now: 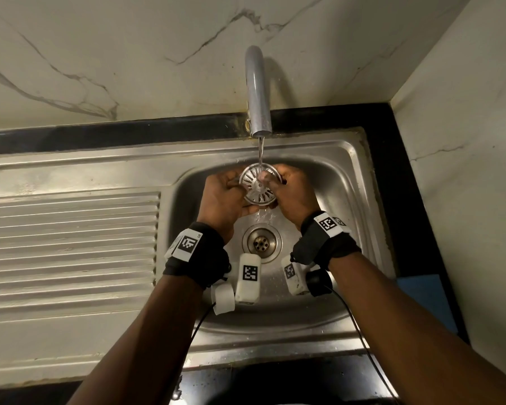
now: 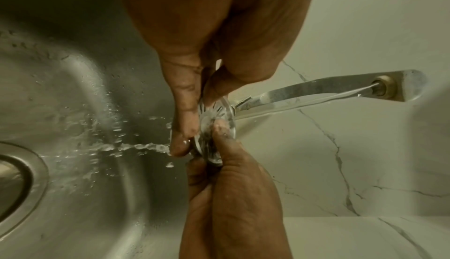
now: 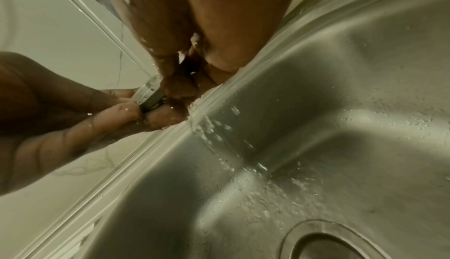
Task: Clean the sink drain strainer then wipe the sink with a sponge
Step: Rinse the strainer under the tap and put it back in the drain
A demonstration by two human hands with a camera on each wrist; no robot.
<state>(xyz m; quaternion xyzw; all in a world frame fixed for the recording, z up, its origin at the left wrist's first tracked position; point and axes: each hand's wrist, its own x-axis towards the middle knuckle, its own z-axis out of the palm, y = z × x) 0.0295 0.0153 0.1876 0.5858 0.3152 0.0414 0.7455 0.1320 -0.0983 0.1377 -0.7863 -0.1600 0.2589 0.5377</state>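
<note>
At 9 o'clock from the basin lies the ribbed draining board (image 1: 70, 244) of the steel sink (image 1: 327, 311). Moving right, your left hand (image 1: 225, 197) is raised over the basin and its fingers curl around the left edge of the drain strainer (image 1: 259, 187); in the left wrist view the fingers (image 2: 182, 97) pinch the rim of this round slotted disc. The strainer is held in the air between both hands, above the open drain hole (image 1: 261, 243), which sits at 6 o'clock from it. From 12 o'clock the tap spout (image 1: 257, 92) pours a thin stream of water (image 1: 260, 152) onto the face of the strainer, and water falls from it into the basin. Your right hand (image 1: 292, 191) grips the right edge of the strainer, and its thumb presses on the slotted face near the centre. At 4 o'clock from the basin a blue sponge (image 1: 424, 299) lies on the black counter (image 1: 403, 176), beside the sink rim.
</note>
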